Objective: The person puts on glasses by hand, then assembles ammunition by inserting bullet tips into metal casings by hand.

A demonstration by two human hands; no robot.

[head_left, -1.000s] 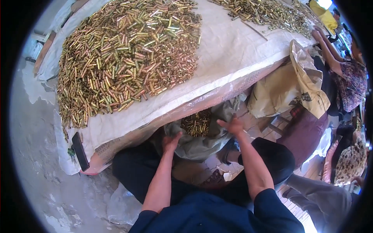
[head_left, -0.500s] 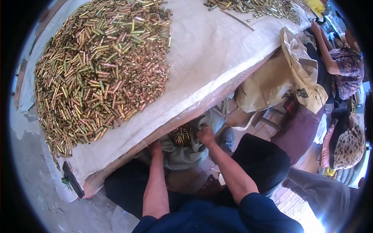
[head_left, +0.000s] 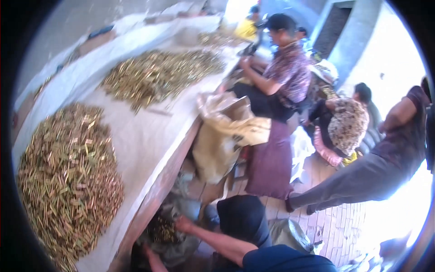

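Observation:
Below the table's edge a grey-green sack (head_left: 181, 254) stands with its mouth spread, and small brass-coloured metal tubes (head_left: 164, 230) show inside it. My right hand (head_left: 183, 224) is closed on the right side of the sack's rim. On the other side of the mouth is my left hand (head_left: 147, 250), low beside the table edge; its fingers are blurred and partly hidden. A large heap of similar tubes (head_left: 70, 181) covers the left part of the cloth-covered table (head_left: 136, 149).
A second heap (head_left: 158, 75) lies farther back. Against the table leans an open tan sack (head_left: 217, 154); a full maroon sack (head_left: 270, 161) stands beside it. One person (head_left: 287, 72) works at the table, and another in grey trousers (head_left: 358, 181) is at right. A thin stick (head_left: 159, 111) lies on the cloth.
My view has swung up and to the right, bringing the co-workers and the doorway into sight. Both hands stay at the sack's mouth, now lower in the picture.

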